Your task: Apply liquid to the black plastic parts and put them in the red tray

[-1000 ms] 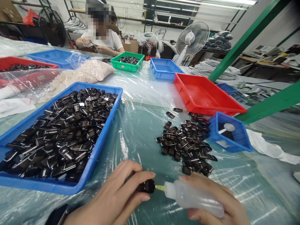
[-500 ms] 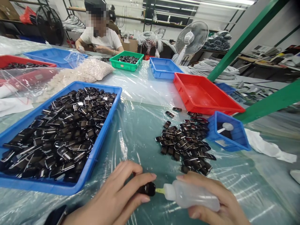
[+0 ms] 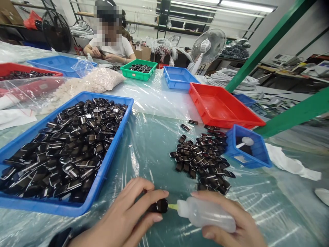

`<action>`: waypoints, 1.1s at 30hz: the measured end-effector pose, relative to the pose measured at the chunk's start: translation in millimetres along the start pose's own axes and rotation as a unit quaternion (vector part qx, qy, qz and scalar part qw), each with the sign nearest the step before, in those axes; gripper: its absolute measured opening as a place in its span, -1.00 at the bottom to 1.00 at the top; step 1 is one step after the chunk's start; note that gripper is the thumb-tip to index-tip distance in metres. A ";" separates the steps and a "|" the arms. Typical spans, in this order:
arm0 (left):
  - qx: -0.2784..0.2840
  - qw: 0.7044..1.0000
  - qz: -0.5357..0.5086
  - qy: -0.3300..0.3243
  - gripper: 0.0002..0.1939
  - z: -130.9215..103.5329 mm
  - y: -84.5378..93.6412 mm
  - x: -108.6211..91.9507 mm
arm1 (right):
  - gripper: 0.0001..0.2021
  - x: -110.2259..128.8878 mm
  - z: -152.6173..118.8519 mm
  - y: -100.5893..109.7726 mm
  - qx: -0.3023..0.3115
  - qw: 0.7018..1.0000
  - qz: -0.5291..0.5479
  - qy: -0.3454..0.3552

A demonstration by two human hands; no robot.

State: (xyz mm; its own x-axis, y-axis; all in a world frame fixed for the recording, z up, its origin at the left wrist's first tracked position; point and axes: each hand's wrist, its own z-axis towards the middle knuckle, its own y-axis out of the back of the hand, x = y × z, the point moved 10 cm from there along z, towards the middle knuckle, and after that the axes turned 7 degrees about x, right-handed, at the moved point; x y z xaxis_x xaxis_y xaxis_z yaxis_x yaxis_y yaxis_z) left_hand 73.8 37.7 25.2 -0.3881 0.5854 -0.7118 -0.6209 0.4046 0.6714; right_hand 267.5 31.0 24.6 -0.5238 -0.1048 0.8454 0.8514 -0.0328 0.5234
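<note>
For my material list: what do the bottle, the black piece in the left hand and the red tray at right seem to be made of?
Bottle: probably plastic, satin, cloudy and translucent.
Black piece: perhaps glossy plastic, given its bright highlights; coated metal is possible.
Red tray: likely plastic, smooth and slightly shiny, evenly coloured.

I'm standing in what looks like an assembly workshop: a broad worktable [image 3: 150, 144] under clear plastic [image 3: 154, 99], a blue tray [image 3: 110, 155] heaped with look-alike black parts [image 3: 79, 145], a co-worker [image 3: 122, 48] in a white top busy across the table, and behind, coiled white cables [image 3: 227, 78], a fan [image 3: 205, 46], open shelving [image 3: 83, 13].
</note>
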 end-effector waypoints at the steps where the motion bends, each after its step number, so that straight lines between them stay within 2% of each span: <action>1: -0.006 1.000 0.002 0.002 -0.71 -0.2 0.6 0.5 | -0.66 1.4 -0.3 -0.8 -0.001 1.000 -0.002 0.009; 5: -0.020 1.000 0.002 0.004 -0.71 -0.9 2.7 2.7 | -0.66 3.1 1.8 0.4 -0.001 1.000 -0.005 0.027; 9: -0.003 1.000 -0.007 -0.003 -0.70 -0.4 0.3 1.3 | -0.68 5.1 6.6 -4.7 0.056 0.998 0.010 0.034; 13: 0.015 1.000 -0.016 -0.011 -0.69 -0.6 -3.2 -2.2 | -0.69 7.7 9.0 0.8 0.056 0.997 0.027 0.045; 17: 0.022 1.000 -0.022 -0.007 -0.68 -1.1 -5.4 -0.8 | -0.65 7.1 10.2 -2.2 0.106 0.993 -0.003 0.045; 20: 0.021 0.999 -0.017 -0.030 -0.70 -1.5 -5.7 -3.3 | -0.62 4.1 10.1 -4.7 0.134 0.990 -0.001 0.032; 22: 0.017 0.999 -0.012 -0.042 -0.71 -1.9 -5.1 -5.3 | -0.61 2.6 9.8 -6.3 0.140 0.990 0.017 0.028; 26: 0.016 1.000 -0.013 -0.014 -0.70 -2.0 -5.4 -2.6 | -0.62 2.7 10.0 -8.7 0.137 0.989 0.047 0.039; 33: -0.001 1.000 -0.013 -0.012 -0.71 -2.8 -3.7 -3.2 | -0.59 8.0 8.7 -8.5 0.130 0.989 0.050 0.056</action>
State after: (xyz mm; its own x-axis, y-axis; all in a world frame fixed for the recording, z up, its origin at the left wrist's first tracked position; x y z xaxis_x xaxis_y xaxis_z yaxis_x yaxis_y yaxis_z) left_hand 75.4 32.4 24.4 -0.3546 0.5913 -0.7243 -0.6318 0.4195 0.6518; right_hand 255.8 39.0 27.8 -0.4186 -0.2042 0.8849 0.8558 0.2375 0.4596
